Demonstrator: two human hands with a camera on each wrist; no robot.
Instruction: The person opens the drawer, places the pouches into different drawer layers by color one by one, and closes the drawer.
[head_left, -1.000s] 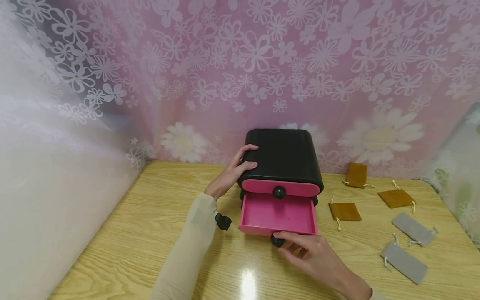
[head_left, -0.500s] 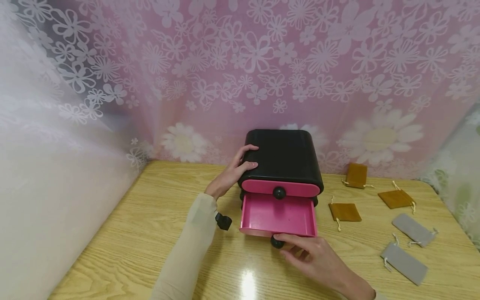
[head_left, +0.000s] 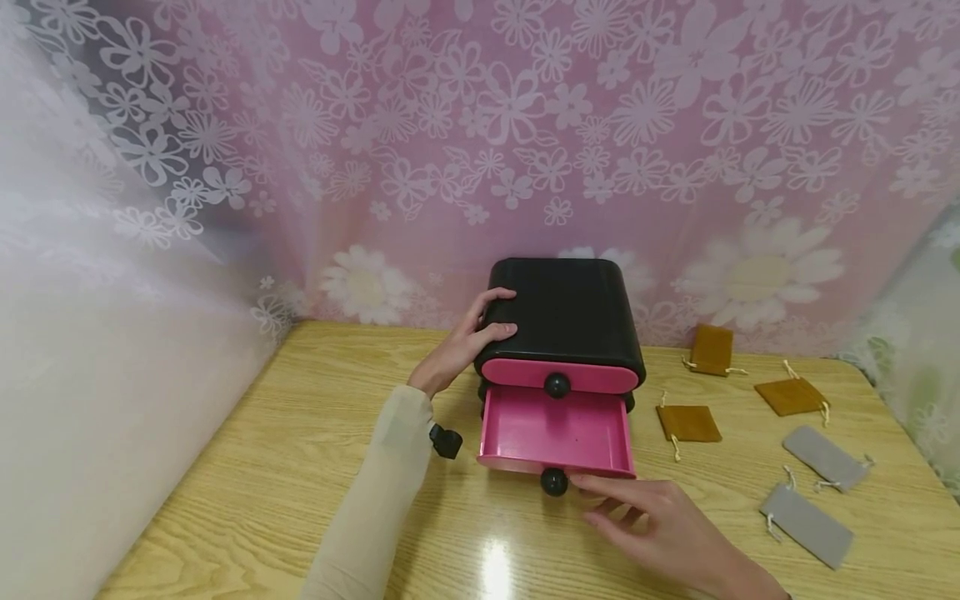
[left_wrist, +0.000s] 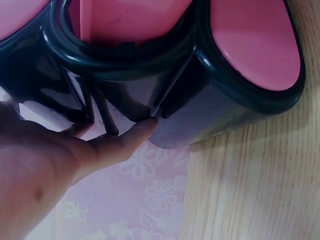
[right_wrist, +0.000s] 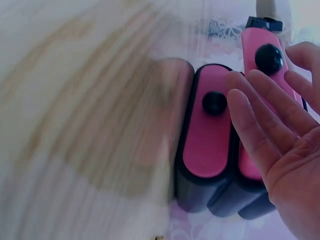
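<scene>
A black drawer cabinet (head_left: pixel 566 312) with pink drawer fronts stands against the back curtain. My left hand (head_left: pixel 461 346) holds its upper left edge, thumb and a finger over the top; in the left wrist view, another finger (left_wrist: pixel 132 137) lies along the cabinet's side. Below the top drawer front (head_left: pixel 517 375), one pink drawer (head_left: pixel 525 429) is pulled out, with nothing but small dark specks inside. Its round black knob (head_left: pixel 554 482) is just left of my right hand (head_left: pixel 667 529), whose fingers are off the knob and loosely extended. The right wrist view shows a closed lower drawer (right_wrist: pixel 207 142) too.
Right of the cabinet lie several small drawstring pouches: brown ones (head_left: pixel 688 423), one near the curtain (head_left: pixel 711 350), and grey ones (head_left: pixel 808 525). A black wrist camera (head_left: pixel 446 442) sits on my left wrist. Flowered curtain (head_left: pixel 450 125) borders the wooden table (head_left: pixel 330 400).
My right hand has let go of the drawer knob and moved slightly right. The drawer has come out a little further. My left hand stays on the cabinet.
</scene>
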